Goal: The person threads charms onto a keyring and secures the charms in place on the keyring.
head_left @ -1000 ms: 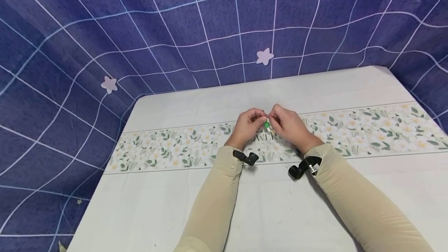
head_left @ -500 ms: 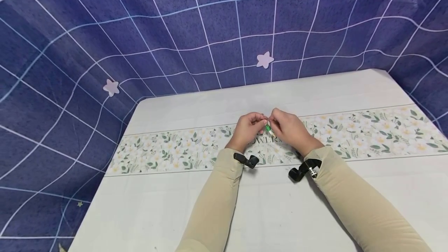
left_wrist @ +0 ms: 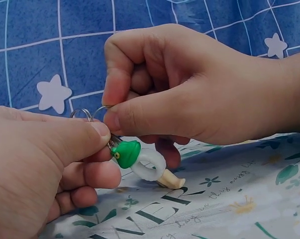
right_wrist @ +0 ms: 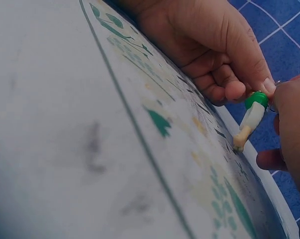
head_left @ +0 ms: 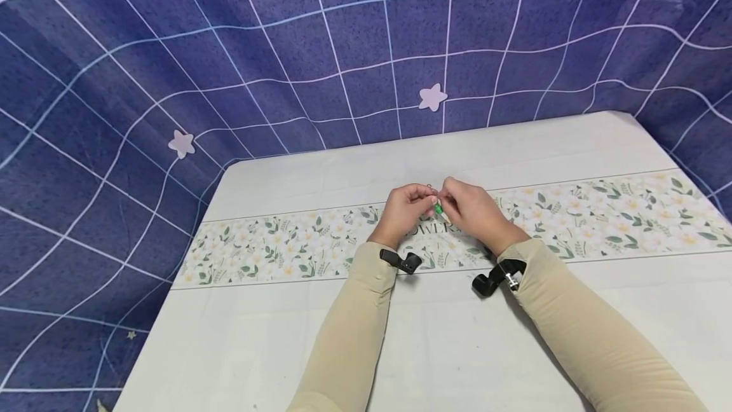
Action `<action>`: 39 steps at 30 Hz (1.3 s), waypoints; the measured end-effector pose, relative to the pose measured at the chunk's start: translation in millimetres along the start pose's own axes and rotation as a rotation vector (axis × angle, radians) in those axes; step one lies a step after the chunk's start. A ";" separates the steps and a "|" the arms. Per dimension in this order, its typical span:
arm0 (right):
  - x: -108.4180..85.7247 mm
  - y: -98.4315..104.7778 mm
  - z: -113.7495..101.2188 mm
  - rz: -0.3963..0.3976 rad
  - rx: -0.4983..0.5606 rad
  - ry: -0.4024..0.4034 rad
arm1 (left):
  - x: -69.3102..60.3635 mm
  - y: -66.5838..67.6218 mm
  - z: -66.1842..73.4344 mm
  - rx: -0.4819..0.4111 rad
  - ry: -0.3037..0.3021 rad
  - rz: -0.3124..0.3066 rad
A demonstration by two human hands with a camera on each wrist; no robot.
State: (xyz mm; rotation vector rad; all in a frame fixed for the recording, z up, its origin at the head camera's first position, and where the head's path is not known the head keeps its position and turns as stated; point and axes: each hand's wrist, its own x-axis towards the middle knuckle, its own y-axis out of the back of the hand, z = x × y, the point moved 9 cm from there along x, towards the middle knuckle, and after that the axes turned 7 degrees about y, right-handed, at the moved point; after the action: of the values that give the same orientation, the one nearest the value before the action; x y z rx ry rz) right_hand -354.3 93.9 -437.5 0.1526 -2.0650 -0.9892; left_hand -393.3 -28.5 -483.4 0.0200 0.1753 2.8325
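Note:
A small keychain charm hangs between the two hands, just above the table. In the left wrist view it has a green top (left_wrist: 126,153), a white ring-shaped middle (left_wrist: 150,165) and a tan tip (left_wrist: 171,179). Thin metal rings (left_wrist: 81,112) stick up above it. My left hand (head_left: 403,210) pinches the metal part by the green top between thumb and index finger. From the other side my right hand (head_left: 473,210) pinches a thin metal loop with thumb and curled index finger. Fingertips of both hands nearly meet, partly hiding the rings.
A white table cover (head_left: 257,342) bears a floral printed band (head_left: 309,240) with lettering under the hands. Behind and to the left hangs a blue curtain (head_left: 274,37) with white lines and stars. Each wrist wears a black camera mount (head_left: 407,263).
Both hands keep their grip, with only slight finger shifts. The charm has turned, so its white and tan parts hardly show in the head view now. The head view has tilted a little.

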 end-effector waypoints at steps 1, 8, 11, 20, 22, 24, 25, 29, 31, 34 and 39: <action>-0.1 0.2 0.9 0.003 0.007 -0.009 | 0.0 0.0 0.5 -0.005 -0.002 -0.002; -2.2 6.0 5.6 0.099 0.127 -0.035 | -0.6 0.2 1.0 -0.059 0.002 -0.028; -2.4 6.9 5.7 0.116 0.142 -0.025 | 0.6 0.8 -1.0 -0.083 0.019 -0.027; -0.6 4.4 1.6 0.072 0.054 0.011 | 0.9 -0.1 -0.5 -0.049 0.011 -0.022; -0.7 3.9 1.2 0.064 0.048 0.009 | 0.1 -0.7 0.3 -0.032 0.008 -0.022; -0.7 3.5 1.2 0.055 0.049 0.002 | -0.8 -1.7 1.6 -0.012 0.007 -0.024; -0.6 3.1 1.1 0.050 0.049 0.001 | -1.1 -2.0 1.7 -0.005 0.007 -0.025; -0.1 2.4 -1.7 0.024 0.023 0.016 | -1.8 -3.6 3.9 0.049 -0.016 -0.024; 0.4 2.4 -3.2 0.016 0.003 0.030 | -1.1 -4.1 4.6 0.067 -0.037 -0.022; 0.9 2.4 -4.7 0.008 -0.011 0.043 | -0.8 -5.1 6.3 0.089 -0.065 -0.025; 1.2 2.8 -6.2 0.006 0.002 0.041 | -1.4 -5.8 8.1 0.113 -0.097 -0.041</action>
State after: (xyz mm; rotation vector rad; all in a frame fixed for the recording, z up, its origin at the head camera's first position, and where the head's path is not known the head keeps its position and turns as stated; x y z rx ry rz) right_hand -349.9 91.7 -432.6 0.1669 -2.0278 -0.9727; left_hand -389.9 -22.5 -476.1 0.1760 0.3100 2.7696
